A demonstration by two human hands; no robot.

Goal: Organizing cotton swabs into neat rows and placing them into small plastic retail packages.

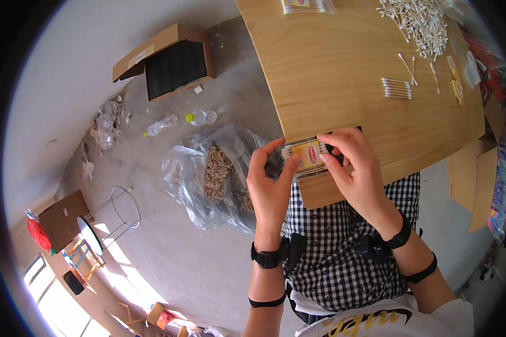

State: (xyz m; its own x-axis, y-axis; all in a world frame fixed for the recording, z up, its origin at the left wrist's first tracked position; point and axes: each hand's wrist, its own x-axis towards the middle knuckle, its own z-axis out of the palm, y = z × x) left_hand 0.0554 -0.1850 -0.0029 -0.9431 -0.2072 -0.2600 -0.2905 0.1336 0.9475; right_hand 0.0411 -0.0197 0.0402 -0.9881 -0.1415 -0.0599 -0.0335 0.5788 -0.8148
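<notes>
At the near edge of the wooden table, a clear packet of cotton swabs with a yellow label card lies between my hands. My left hand pinches its left end between thumb and fingers. Its other end is gripped by my right hand, with the thumb on top. Something flat and black shows partly beneath the packet. Farther up the table lies a neat row of several swabs, with a few loose swabs beside it. A large heap of swabs lies at the far right.
Yellow label cards lie by the table's right edge, and another swab packet at its far edge. On the floor to the left are a plastic bag of brown sticks, two bottles, an open carton and a stool.
</notes>
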